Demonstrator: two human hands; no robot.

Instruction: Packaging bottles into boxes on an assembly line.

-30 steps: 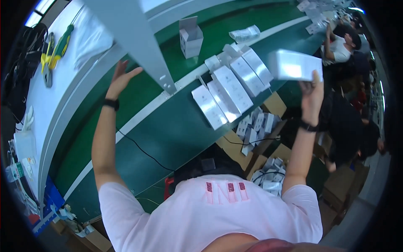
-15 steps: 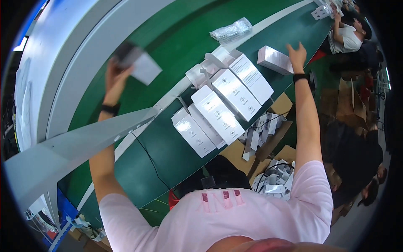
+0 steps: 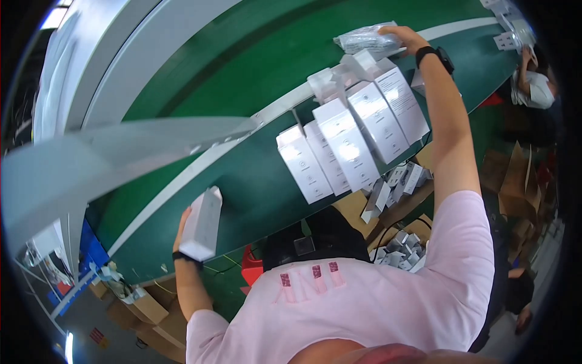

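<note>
My left hand (image 3: 181, 228) is closed around the side of a white carton (image 3: 204, 225), tilted over the near left part of the green table; the carton hides most of the fingers. At the far side, my right hand (image 3: 408, 39) grips the right end of a clear bubble-wrapped package (image 3: 366, 40). Between the hands, several white cartons (image 3: 347, 145) lie side by side in a row, with end flaps (image 3: 324, 82) raised at their far ends. Another white carton (image 3: 418, 81) is partly covered by my right forearm.
A grey metal post (image 3: 133, 142) slants across the left, joined to the pale rail (image 3: 276, 108) along the green table (image 3: 254, 176). Below the near edge stand cardboard boxes (image 3: 350, 217) of small white-grey parts. A co-worker (image 3: 536, 88) sits at far right.
My left hand has brought its carton from beyond the post to the table's near left. My right hand has moved from beside the lone carton to the bubble-wrapped package.
</note>
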